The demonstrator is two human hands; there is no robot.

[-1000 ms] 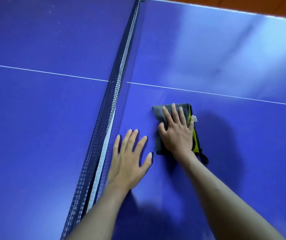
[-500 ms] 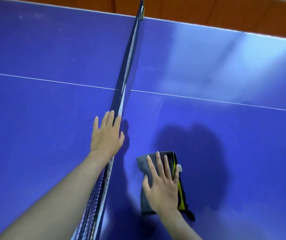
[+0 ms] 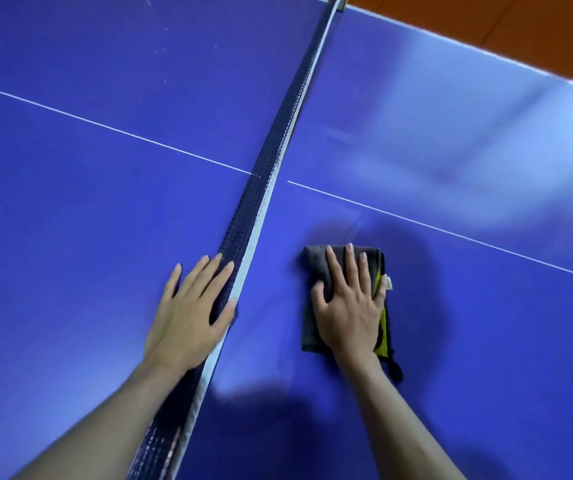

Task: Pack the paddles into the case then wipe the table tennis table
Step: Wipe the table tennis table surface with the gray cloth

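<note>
A folded grey cloth (image 3: 314, 306) with a yellow-green inner layer and a small white tag lies flat on the blue table tennis table (image 3: 468, 323), right of the net. My right hand (image 3: 350, 306) presses flat on top of it, fingers spread. My left hand (image 3: 191, 313) rests palm down on the table's left half, with its thumb side against the dark net (image 3: 260, 216). No paddles or case are in view.
The net runs diagonally from the lower middle to the top, with a white band along its top edge. A white centre line (image 3: 105, 126) crosses both halves. Orange floor (image 3: 520, 26) shows beyond the table's far edge at the top right.
My right hand has pushed the cloth forward, away from me, from its pulled-back position half a second ago. My left hand has stayed by the net since crossing to its left side.
</note>
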